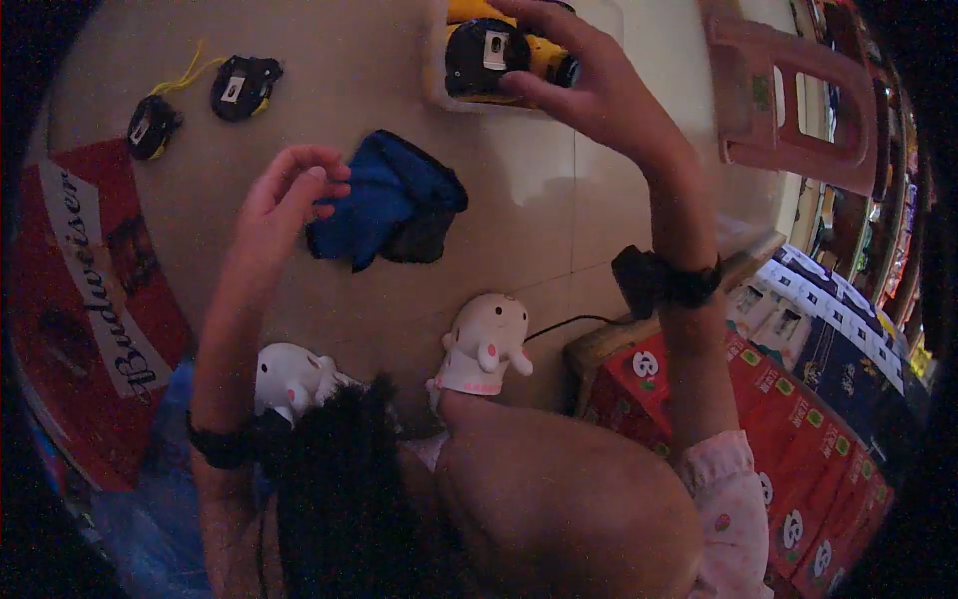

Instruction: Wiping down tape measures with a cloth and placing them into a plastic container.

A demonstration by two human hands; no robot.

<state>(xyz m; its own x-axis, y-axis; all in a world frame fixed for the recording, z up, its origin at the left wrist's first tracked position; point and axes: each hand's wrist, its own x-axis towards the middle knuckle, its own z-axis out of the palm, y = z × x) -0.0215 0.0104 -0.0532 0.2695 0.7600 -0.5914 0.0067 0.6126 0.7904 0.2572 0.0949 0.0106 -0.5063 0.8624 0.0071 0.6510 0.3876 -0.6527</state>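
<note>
Floor: pale tiled floor (pixel 399 90) fills the upper view, dim light all over.
Red mat: a red sheet with white lettering (pixel 80 299) lies at the left edge.
Red boxes: a row of red cartons (pixel 798 439) runs along the lower right, darker boxes just behind them.
Pink stool: a pink plastic stool (pixel 788 100) stands at the upper right.
Blue cloth: a crumpled blue cloth (pixel 384 200) sits mid-floor, and the left hand (pixel 284 195) is on its left edge, fingertips curled together and touching the fabric.
Slippers: two white animal-shaped slippers (pixel 484 344) point up from the person's feet.
Tape measure: the right hand (pixel 589 85) has its fingers clamped round a yellow-and-black tape measure (pixel 489 55), thumb underneath, over a pale tray.
Spare tapes: two more small black tape measures (pixel 244 85) rest at the upper left, well apart from both hands.
</note>
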